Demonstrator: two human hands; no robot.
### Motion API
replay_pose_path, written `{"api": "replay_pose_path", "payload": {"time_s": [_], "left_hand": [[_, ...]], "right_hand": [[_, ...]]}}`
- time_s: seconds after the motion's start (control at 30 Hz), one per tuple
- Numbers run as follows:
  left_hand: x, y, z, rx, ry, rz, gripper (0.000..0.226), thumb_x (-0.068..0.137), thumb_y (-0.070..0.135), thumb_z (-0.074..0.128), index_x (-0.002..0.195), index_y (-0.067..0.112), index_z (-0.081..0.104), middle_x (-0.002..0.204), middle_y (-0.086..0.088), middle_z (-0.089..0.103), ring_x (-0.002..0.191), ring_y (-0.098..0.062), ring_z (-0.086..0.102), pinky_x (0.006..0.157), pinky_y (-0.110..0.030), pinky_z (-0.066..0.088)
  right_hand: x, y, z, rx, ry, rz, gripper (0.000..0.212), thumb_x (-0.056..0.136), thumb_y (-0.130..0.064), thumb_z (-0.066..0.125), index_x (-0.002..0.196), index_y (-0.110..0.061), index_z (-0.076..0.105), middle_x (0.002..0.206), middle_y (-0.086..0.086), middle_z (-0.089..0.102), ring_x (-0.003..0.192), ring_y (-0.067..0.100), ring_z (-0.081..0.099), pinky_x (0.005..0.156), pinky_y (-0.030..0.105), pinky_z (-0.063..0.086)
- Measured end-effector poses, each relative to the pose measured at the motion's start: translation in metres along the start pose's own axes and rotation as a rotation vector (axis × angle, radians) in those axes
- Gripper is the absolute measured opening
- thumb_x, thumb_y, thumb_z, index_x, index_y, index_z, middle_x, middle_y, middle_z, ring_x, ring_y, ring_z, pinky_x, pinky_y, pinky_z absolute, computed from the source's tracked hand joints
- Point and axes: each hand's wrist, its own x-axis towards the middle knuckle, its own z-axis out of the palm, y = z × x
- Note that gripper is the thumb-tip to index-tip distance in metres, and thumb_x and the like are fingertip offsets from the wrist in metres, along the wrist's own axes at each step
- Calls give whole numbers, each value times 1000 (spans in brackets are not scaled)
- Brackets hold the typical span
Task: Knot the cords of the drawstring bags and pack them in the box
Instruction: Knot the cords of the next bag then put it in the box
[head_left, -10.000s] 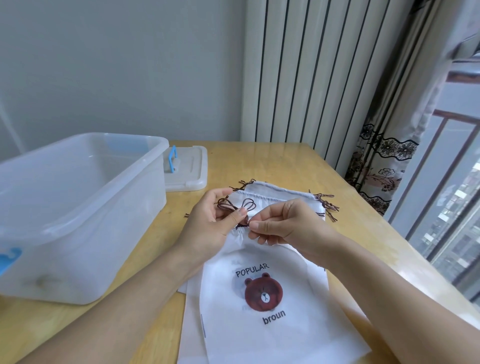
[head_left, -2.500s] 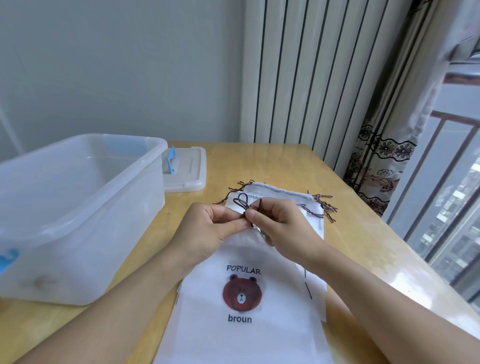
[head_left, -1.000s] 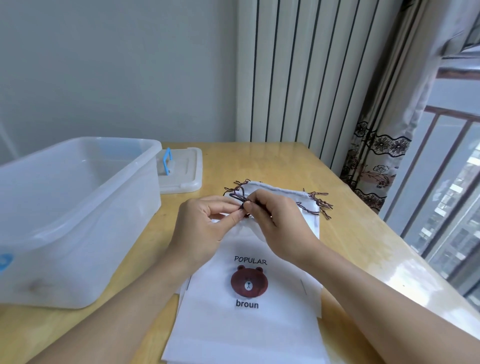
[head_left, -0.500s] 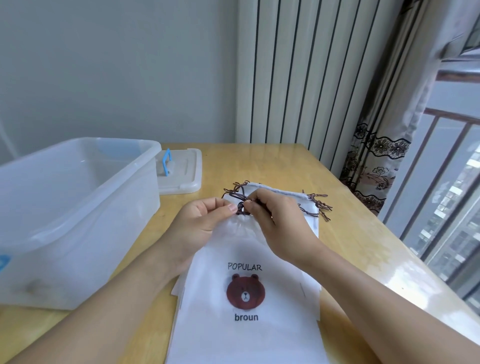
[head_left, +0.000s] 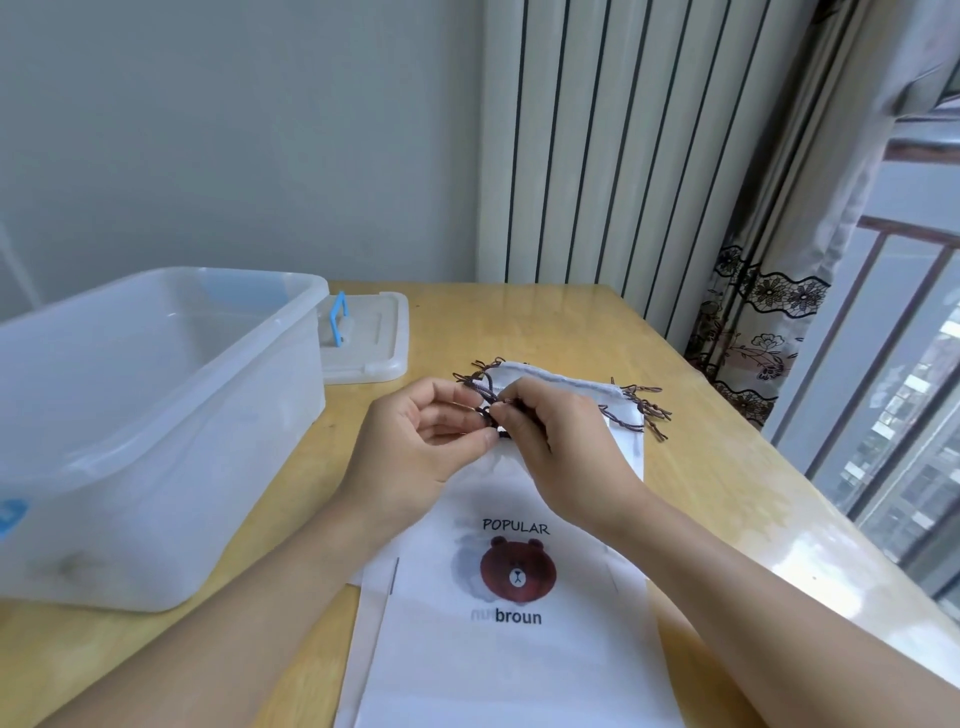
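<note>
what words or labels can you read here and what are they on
"POPULAR": printed above the bear picture on the top white bag.
"broun": printed below the bear on the same bag; a grey smear just left of it is too blurred to read.
Blue sticker on the plastic box: cut off, unreadable.

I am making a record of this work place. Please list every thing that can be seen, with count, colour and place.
bags: a stack, count unclear, white with a brown bear print, flat on the table in front of the person
cords: several, dark brown, at the top edge of the bags; one bunch between both hands
box: one, clear plastic, open, on the table at the left
lid: one, clear with a blue handle, flat on the table behind the box
table: one, light wood
curtain: one, patterned, at the right by the window
left hand: pinches the cords
right hand: pinches the cords
</note>
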Motion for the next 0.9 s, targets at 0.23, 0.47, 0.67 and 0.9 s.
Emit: {"api": "replay_pose_path", "payload": {"time_s": [0.23, 0.47, 0.67, 0.9], "left_hand": [[-5, -4, 8, -141, -14, -106, 30, 78, 6, 81, 106, 12, 70, 93, -11, 75, 86, -15, 71, 83, -23, 56], [-4, 1, 6, 43, 22, 100, 24, 84, 6, 78, 100, 24, 75, 89, 5, 78, 87, -12, 74, 81, -19, 56], [-6, 0, 8, 17, 60, 128, 22, 77, 3, 83, 94, 13, 75, 87, 1, 78, 83, -13, 74, 76, -18, 56], [-4, -2, 7, 102, 54, 157, 17, 84, 6, 78, 90, 22, 79, 85, 9, 78, 82, -8, 75, 79, -18, 57]], "right_hand": [[-1, 1, 1, 90, -34, 77, 27, 102, -15, 56, 75, -15, 56, 60, -14, 50, 58, 4, 46, 57, 16, 34], [2, -1, -8, 650, -202, 384, 34, 107, -29, 49, 80, -16, 63, 60, -5, 55, 54, 9, 45, 54, 23, 37], [2, 1, -6, 670, -221, 374, 33, 107, -24, 48, 80, -16, 65, 68, 0, 58, 64, 14, 49, 58, 20, 36], [2, 3, -6, 609, -214, 391, 31, 107, -26, 50, 83, -15, 65, 66, 3, 45, 54, 8, 33, 49, 19, 26]]}}
